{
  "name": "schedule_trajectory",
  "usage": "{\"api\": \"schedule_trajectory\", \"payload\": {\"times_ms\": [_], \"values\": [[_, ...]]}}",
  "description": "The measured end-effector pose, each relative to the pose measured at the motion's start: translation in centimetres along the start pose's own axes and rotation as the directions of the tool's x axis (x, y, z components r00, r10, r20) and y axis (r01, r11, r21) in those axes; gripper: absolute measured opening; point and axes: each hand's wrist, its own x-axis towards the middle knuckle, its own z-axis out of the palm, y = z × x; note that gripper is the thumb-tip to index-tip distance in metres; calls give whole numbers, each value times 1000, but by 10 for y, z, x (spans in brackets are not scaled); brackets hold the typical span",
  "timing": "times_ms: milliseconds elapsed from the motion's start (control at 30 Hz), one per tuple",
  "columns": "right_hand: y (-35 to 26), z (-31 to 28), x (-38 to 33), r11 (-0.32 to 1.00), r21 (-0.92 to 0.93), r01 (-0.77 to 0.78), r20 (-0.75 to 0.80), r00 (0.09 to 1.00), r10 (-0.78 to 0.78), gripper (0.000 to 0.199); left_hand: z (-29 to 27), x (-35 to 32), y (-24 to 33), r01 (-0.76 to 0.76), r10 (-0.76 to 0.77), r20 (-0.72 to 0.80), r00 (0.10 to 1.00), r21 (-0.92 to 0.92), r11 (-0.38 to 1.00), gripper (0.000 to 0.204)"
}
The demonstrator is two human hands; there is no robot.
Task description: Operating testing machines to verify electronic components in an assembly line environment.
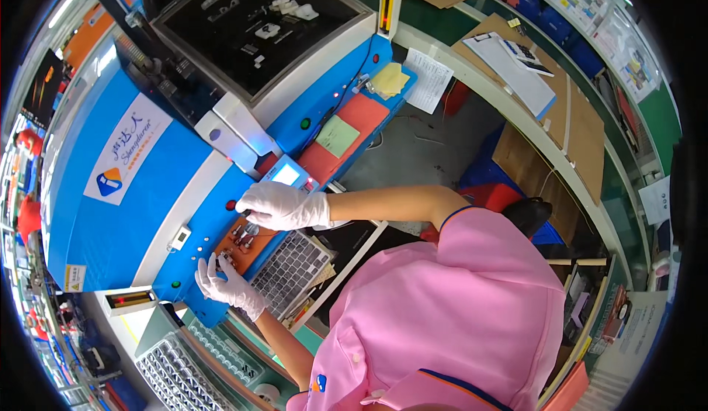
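Our gloved right hand [284, 206] rests flat, its grip empty; beneath it small stiff metal parts [242, 237] want a fingertip pinch; left hand [227, 284] is splayed open.

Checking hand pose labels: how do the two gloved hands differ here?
The right hand lies higher, fingers curled together, over the orange pad beside the small screen. The left hand sits lower with fingers spread, at the pad's lower end beside the keyboard. Neither clearly holds anything. Both wear white gloves and have bare forearms.
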Motion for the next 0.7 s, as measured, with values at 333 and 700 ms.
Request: {"api": "schedule_trajectory", "payload": {"times_ms": [333, 700], "values": [[4, 21, -2, 812, 433, -392, 136, 918, 372, 18, 7, 2, 4, 137, -132, 47, 990, -125, 983, 21], [-9, -32, 20, 873, 440, -209, -23, 970, 243, 21, 8, 11, 27, 169, -167, -31, 986, 106, 980, 24]]}}
